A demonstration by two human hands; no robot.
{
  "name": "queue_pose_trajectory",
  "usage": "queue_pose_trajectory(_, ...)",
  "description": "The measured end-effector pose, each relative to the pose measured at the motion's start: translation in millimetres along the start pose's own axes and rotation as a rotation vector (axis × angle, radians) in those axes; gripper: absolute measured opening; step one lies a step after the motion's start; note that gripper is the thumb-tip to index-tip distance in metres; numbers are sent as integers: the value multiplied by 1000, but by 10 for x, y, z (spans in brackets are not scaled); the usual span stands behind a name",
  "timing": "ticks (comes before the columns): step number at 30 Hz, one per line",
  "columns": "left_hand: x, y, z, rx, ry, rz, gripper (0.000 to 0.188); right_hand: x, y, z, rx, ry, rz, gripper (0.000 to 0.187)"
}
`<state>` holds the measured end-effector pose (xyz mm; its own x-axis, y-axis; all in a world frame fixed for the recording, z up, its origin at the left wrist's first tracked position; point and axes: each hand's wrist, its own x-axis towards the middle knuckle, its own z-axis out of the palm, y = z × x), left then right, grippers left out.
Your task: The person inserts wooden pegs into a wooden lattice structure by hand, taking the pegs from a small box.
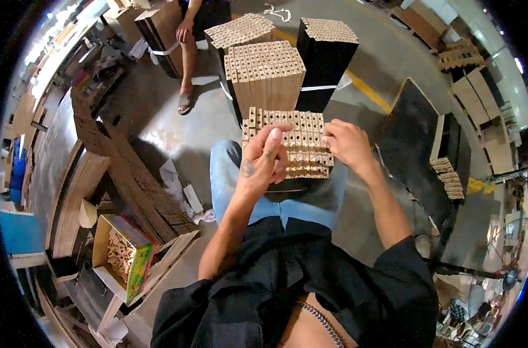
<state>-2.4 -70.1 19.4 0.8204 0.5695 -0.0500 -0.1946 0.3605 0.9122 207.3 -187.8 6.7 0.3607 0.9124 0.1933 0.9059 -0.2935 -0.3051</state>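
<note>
A stack of wooden boards (302,124) stands upright in front of my knees, its top a grid of end faces with dark round holes. The rows nearest me show a lighter, golden look at the holes. Over the left part of this stack is my left hand (264,156), thumb raised, index finger pointing across and the other fingers curled; whatever they hold is hidden. At the stack's right edge my right hand (348,145) is closed with its fingertips pinched together. I cannot make out anything between them.
More drilled board stacks (264,61) stand ahead, one beside a black-sided stack (328,61). At left, a cardboard box (137,269) of wooden dowels (120,255) rests by long dark boards (130,168). Another person's hand (184,30) hangs at far left. Black panels (409,139) lie right.
</note>
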Motion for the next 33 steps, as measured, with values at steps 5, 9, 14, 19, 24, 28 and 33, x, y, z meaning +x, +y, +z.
queue_pose_trajectory(5,-13,-138,71,-77,5,26,43,-153,-640,-88,416,149,-43,22)
queue_pose_trajectory(9,-66,-188,206,117,104,39,50,-474,-1027,-83,550,232,-28,25)
queue_pose_trajectory(14,-68,-413,183,247,202,76,51,-604,-1154,7,618,268,-9,21)
queue_pose_trajectory(19,35,-406,255,146,248,51,52,-544,-748,72,1098,210,263,11)
queue_pose_trajectory(24,168,-332,82,42,226,-38,44,-182,259,297,855,434,310,14)
queue_pose_trajectory(28,194,-180,-25,-64,73,-192,32,-162,244,376,693,350,368,17)
queue_pose_trajectory(33,163,-61,-191,-118,-136,-290,16,-145,207,371,473,437,214,12)
